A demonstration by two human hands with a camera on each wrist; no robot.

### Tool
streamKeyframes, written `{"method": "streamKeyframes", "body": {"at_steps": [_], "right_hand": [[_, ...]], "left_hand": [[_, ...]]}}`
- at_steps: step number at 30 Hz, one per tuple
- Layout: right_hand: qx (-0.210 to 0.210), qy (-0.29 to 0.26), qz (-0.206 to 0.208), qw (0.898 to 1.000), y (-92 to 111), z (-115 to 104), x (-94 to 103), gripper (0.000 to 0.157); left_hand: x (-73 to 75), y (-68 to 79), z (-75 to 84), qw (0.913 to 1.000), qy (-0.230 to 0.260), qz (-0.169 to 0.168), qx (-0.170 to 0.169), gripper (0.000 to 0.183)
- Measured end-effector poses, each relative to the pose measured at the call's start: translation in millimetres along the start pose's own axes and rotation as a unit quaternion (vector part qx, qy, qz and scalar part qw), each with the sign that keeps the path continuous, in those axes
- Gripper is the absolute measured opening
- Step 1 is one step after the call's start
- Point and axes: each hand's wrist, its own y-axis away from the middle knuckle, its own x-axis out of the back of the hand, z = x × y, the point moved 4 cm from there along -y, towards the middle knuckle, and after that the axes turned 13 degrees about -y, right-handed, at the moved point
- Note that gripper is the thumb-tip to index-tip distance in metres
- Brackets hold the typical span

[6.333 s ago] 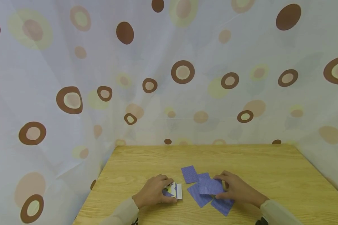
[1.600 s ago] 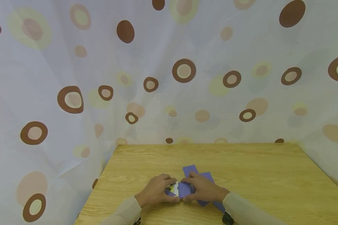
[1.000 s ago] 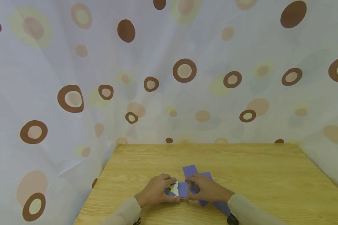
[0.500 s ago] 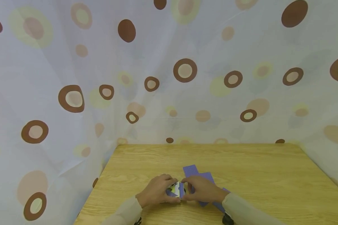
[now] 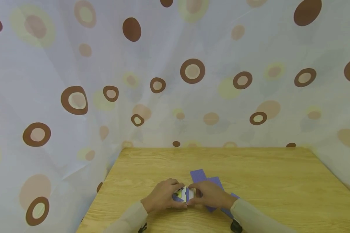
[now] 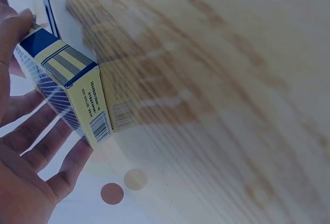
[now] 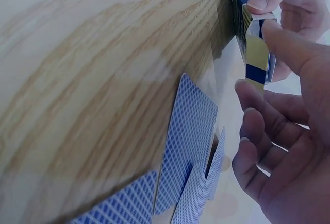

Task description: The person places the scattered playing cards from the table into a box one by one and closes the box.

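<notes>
Head view shows a small card box [image 5: 179, 195] between the two hands, on or just above the tabletop [image 5: 250, 165]. The left hand [image 5: 163, 195] grips it across opposite sides, likely to steady it while leaving the flap end facing the right hand. The right hand [image 5: 211, 194] pinches that end by its pale flap [image 5: 191, 194] with thumb and finger, its other fingers loosely bent. Blue-patterned cards [image 7: 191, 121] lie partly overlapping beneath and beyond the right hand, seemingly left there for easy reach.
</notes>
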Motion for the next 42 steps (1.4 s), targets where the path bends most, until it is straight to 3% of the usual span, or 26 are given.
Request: {"method": "streamKeyframes", "body": {"at_steps": [9, 15, 25, 34, 42], "right_hand": [[0.012, 0.024, 0.034, 0.999, -0.4, -6.2, 2.5, 0.039], [0.019, 0.022, 0.033, 0.999, -1.9, -7.6, 0.9, 0.028], [0.016, -0.013, 0.055, 0.998, 13.3, 9.0, 9.5, 0.035], [0.024, 0.034, 0.087, 0.995, 34.3, 21.0, 32.9, 0.029], [0.006, 0.032, 0.080, 0.996, 53.3, 36.1, 47.1, 0.032]], "left_hand": [[-1.7, -0.7, 2.1, 1.0000, 0.008, 0.001, -0.003, 0.077], [-3.3, -0.2, 1.8, 0.9999, 0.002, 0.013, -0.008, 0.077], [-2.2, 0.6, 2.2, 0.9997, -0.011, 0.017, -0.010, 0.077], [0.4, 0.8, 1.9, 0.9999, -0.011, 0.010, 0.001, 0.075], [1.5, 0.8, 2.7, 0.9999, -0.012, 0.002, 0.004, 0.075]]}}
